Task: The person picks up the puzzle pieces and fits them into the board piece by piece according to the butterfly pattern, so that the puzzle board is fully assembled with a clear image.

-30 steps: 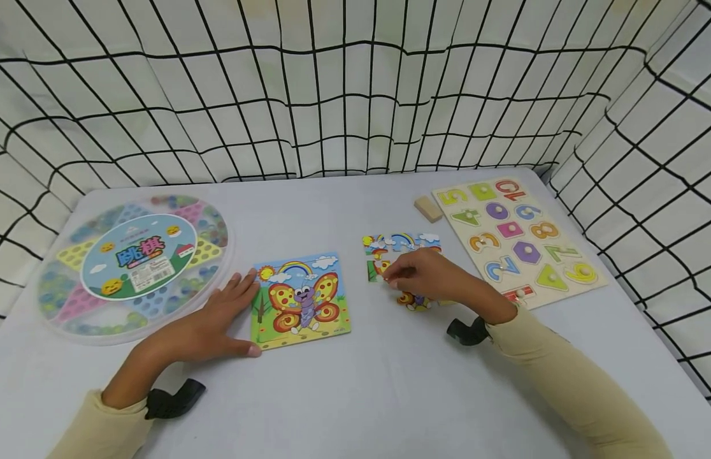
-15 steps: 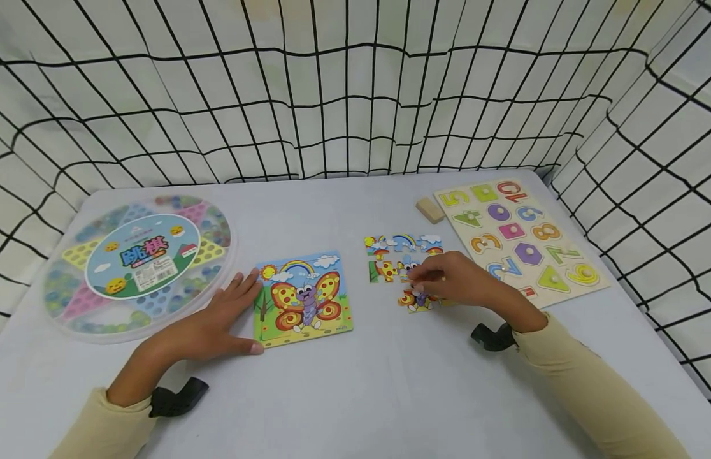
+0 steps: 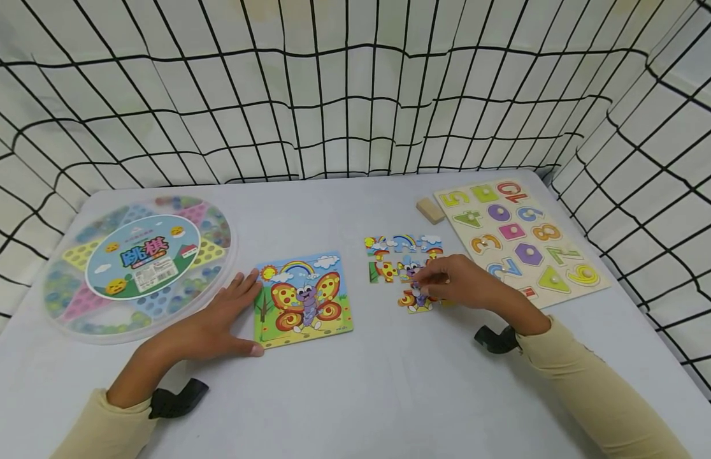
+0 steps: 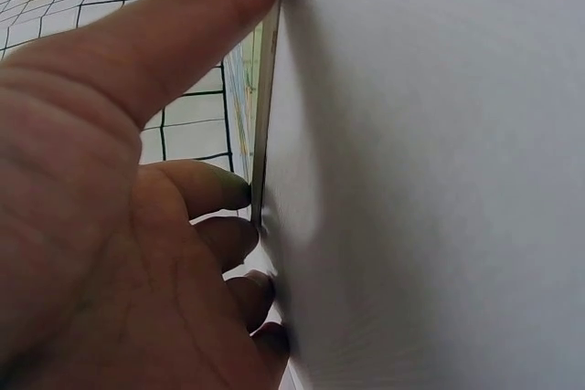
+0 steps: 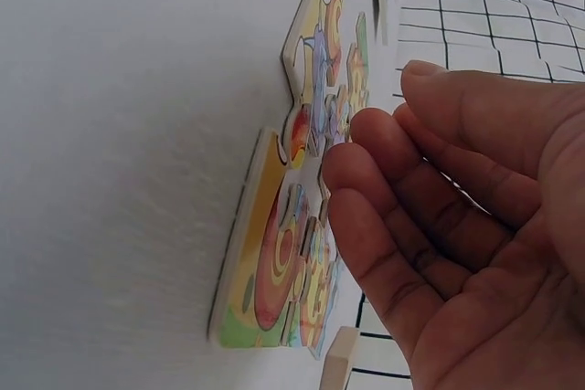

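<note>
On the white table lies a square butterfly picture board (image 3: 304, 299). My left hand (image 3: 209, 325) rests flat at its left side, fingertips on the upper left edge and thumb by the lower left corner. In the left wrist view the fingertips (image 4: 233, 239) and thumb meet the board's thin edge (image 4: 263, 125). To the right, several butterfly jigsaw pieces (image 3: 383, 272) lie close together in rows. My right hand (image 3: 464, 280) is over them, fingers bent loosely. In the right wrist view its fingertips (image 5: 352, 171) are at the jigsaw pieces (image 5: 274, 262), gripping none; light contact is unclear.
A round Chinese checkers set (image 3: 140, 258) with marbles lies at the left. A wooden number-and-shape board (image 3: 518, 239) lies at the right, with a small wooden block (image 3: 430, 210) by its upper left corner. Black wire mesh (image 3: 344, 102) stands behind the table.
My right hand has moved right from the left-hand pieces to the middle ones, uncovering the middle-row left pieces. The left hand stays on the picture board's edge.
</note>
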The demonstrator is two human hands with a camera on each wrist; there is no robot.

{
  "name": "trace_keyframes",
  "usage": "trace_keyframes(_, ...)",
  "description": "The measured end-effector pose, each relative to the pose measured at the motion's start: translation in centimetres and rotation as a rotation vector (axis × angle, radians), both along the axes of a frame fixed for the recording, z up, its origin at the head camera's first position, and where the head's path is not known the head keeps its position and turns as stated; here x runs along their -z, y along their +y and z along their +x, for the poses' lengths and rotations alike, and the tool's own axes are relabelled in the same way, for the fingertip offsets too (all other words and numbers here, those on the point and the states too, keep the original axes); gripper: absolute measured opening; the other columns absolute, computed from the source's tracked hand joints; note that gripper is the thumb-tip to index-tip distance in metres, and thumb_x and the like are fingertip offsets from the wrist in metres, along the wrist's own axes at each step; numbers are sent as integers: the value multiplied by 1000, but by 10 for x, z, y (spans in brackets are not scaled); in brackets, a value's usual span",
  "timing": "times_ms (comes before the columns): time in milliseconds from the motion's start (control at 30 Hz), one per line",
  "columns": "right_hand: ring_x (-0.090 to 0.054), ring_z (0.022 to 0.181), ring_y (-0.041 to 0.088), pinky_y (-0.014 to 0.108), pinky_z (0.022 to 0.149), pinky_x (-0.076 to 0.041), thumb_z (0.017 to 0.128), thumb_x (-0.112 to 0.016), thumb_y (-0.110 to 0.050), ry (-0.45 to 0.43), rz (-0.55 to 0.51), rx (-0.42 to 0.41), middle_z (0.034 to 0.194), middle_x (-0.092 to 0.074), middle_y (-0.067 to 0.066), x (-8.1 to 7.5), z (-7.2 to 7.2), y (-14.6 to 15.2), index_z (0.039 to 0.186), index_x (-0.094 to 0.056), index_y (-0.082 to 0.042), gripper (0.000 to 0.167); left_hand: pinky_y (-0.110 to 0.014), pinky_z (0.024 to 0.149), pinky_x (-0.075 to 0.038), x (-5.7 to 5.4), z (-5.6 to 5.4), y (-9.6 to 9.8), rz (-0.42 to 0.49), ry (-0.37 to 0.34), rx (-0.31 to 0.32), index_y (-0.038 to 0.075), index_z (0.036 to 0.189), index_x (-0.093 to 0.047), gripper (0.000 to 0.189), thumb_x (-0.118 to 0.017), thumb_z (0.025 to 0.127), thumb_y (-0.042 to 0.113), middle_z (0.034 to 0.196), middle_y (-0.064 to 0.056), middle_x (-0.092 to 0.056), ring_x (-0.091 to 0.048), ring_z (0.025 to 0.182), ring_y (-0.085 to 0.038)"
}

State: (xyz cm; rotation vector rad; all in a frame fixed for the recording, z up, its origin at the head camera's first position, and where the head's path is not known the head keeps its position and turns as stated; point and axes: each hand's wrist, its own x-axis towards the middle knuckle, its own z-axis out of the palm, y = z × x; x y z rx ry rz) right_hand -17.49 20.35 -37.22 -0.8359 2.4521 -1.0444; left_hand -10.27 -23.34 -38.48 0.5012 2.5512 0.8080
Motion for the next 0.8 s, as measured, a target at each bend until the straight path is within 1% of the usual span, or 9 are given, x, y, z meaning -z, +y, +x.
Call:
trace_keyframes(100, -59, 86, 17, 26, 72, -53, 90, -67, 0, 9, -11, -3, 99, -68, 4, 1, 1, 0, 111, -71, 0, 22, -63, 112, 0, 0, 0, 0, -1, 2, -2, -1, 154, -16, 115, -80, 74, 49, 162, -14, 3, 11, 145, -40)
trace_keyframes(233, -62, 88, 16, 25, 74, -54, 90, -67, -1, -30, -12, 6, 100, -69, 3, 3, 2, -1, 113, -71, -1, 23, -63, 112, -1, -1, 1, 1, -6, 9, -3, -2, 154, -17, 115, -81, 73, 49, 162, -15, 2, 10, 145, -40)
trace_keyframes(333, -63, 91, 15, 26, 78, -54, 90, -69, -3, -56, -5, -3, 102, -70, 3, 4, 4, -2, 115, -70, -1, 26, -63, 112, -1, -1, 1, 1, -4, 13, -3, -2, 153, -17, 115, -81, 73, 49, 162, -16, 1, 10, 145, -40)
trace_keyframes(467, -63, 95, 17, 27, 81, -54, 88, -70, -3, -27, 1, -25, 105, -70, 5, 2, 7, -4, 117, -69, 1, 29, -62, 112, 0, -1, 1, 1, -2, 13, -1, -2, 154, -16, 115, -80, 74, 49, 162, -15, 2, 10, 145, -40)
trace_keyframes(567, -62, 94, 17, 27, 80, -54, 87, -71, -2, -4, 8, -28, 105, -70, 5, 1, 8, -4, 117, -69, 1, 30, -62, 112, 0, -1, 1, 1, -4, 13, -1, -1, 154, -16, 114, -80, 74, 49, 162, -15, 2, 10, 145, -39)
trace_keyframes(700, -59, 89, 18, 27, 76, -52, 86, -73, -4, -4, 35, -33, 104, -69, 2, 4, 11, -7, 115, -70, -3, 30, -62, 112, -1, -1, 2, 1, -1, 17, 2, -1, 154, -17, 114, -80, 74, 49, 162, -15, 1, 10, 145, -40)
trace_keyframes(800, -56, 90, 18, 27, 76, -51, 85, -75, -7, 1, 61, -42, 105, -66, -1, 6, 13, -9, 115, -70, -8, 30, -62, 112, 0, -2, 2, 1, -1, 19, 3, -1, 154, -17, 114, -80, 74, 50, 162, -15, 2, 10, 145, -39)
